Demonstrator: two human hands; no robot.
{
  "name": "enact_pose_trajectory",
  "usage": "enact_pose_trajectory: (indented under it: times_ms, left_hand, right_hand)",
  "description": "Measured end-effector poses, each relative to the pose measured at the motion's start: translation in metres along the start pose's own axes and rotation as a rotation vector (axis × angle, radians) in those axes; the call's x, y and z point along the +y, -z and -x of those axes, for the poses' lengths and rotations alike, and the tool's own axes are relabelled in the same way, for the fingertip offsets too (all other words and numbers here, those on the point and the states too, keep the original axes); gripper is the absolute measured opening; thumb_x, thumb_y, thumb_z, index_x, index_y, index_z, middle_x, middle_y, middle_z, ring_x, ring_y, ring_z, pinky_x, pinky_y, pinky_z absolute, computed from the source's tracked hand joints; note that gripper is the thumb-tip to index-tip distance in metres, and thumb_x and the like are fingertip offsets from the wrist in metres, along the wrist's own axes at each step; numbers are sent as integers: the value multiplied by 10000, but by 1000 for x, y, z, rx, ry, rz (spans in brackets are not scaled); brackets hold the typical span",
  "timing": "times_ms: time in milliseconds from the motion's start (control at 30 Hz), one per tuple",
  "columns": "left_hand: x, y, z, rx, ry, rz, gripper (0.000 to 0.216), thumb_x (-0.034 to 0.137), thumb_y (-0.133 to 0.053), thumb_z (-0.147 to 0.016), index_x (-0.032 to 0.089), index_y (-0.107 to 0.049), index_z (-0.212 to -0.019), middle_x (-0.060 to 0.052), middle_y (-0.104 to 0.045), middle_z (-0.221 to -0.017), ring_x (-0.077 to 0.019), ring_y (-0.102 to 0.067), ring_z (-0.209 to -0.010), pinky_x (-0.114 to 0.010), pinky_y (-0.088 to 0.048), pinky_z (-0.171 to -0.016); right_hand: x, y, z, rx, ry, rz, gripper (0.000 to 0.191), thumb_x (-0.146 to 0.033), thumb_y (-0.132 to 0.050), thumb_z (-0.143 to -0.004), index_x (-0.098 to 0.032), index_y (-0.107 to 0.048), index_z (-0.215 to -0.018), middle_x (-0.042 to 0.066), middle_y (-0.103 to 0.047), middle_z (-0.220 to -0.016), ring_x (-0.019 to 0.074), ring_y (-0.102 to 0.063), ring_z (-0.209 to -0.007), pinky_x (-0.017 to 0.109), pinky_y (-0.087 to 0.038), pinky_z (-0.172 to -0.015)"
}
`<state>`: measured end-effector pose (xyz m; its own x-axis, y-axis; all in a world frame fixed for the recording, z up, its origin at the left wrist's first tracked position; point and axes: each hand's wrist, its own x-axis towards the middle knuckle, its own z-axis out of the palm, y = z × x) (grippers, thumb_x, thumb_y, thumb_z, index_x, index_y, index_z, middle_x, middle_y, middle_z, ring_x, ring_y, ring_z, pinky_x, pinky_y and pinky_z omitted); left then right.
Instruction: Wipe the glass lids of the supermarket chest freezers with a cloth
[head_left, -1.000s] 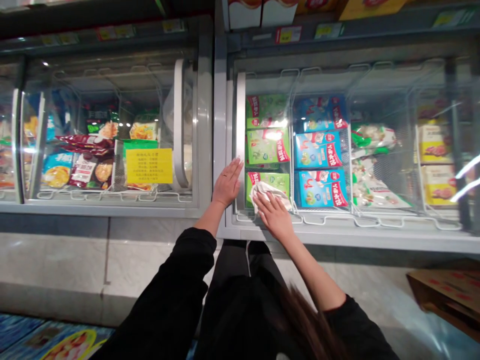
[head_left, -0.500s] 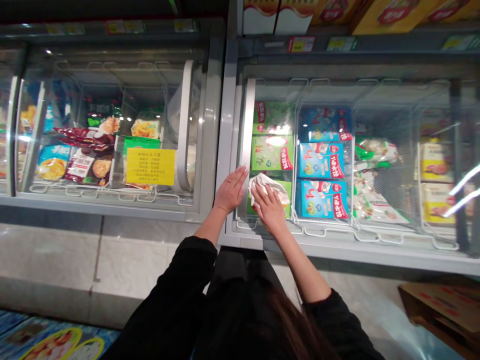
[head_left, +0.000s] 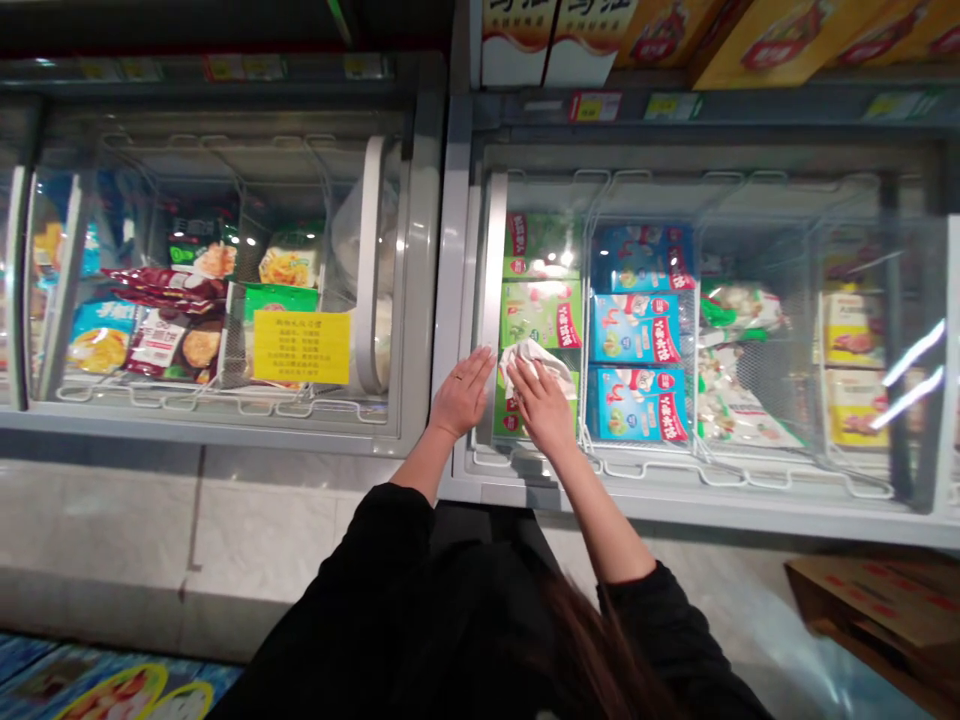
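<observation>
My right hand presses a crumpled white cloth against the glass lid of the right-hand freezer, near its lower left corner. Its fingers lie flat over the cloth. My left hand rests open and flat on the grey frame beside the lid's upright handle, fingers together and pointing up to the right. Under the glass lie green boxes and blue boxes of frozen food.
A second freezer stands to the left, with a yellow notice on its glass and bags inside. Cartons sit on the shelf above. A brown cardboard box lies on the floor at lower right.
My right hand has carried the cloth up and to the left across the glass, close to my left hand. The view has tipped slightly upward.
</observation>
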<state>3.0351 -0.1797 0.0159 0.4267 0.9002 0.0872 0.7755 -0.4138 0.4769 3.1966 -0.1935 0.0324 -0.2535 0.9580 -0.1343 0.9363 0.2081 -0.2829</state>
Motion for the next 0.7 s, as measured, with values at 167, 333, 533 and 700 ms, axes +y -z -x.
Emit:
enact_pose_trajectory:
  times_ms: [167, 333, 533, 700]
  left_hand:
    - [-2, 2, -1, -21, -15, 12, 481, 196, -247, -814, 149, -165, -1285, -40, -154, -1332, -165, -93, -1217, -361, -162, -1018]
    - [-3, 7, -4, -42, -38, -9, 475, 193, -262, -811, 117, -190, -1274, -57, -139, -1334, -169, -83, -1218, -353, -165, -1020]
    - [4, 20, -4, -63, -37, -36, 452, 178, -275, -816, 123, -219, -1261, -55, -161, -1330, -159, -80, -1219, -337, -148, -1028]
    - [23, 35, -24, 13, 56, -54, 456, 172, -283, -821, 126, -202, -1267, -65, -172, -1326, -162, -90, -1217, -348, -153, -1024]
  right_hand:
    - [2, 8, -12, 0, -188, 34, 473, -217, -228, -825, -214, -151, -1292, -27, -113, -1346, 197, -42, -1227, 440, -161, -987]
    - [-16, 11, -40, 46, -189, 18, 463, -209, -196, -831, -212, -146, -1291, -18, -118, -1347, 195, -42, -1226, 432, -159, -977]
    - [1, 13, -1, 44, -119, 19, 427, -225, -222, -843, -233, -230, -1270, -24, -170, -1337, 164, -75, -1221, 334, -175, -980]
    - [8, 23, -20, 101, -197, 22, 434, -223, -212, -841, -192, -215, -1274, 34, -168, -1338, 197, -133, -1206, 379, -216, -948]
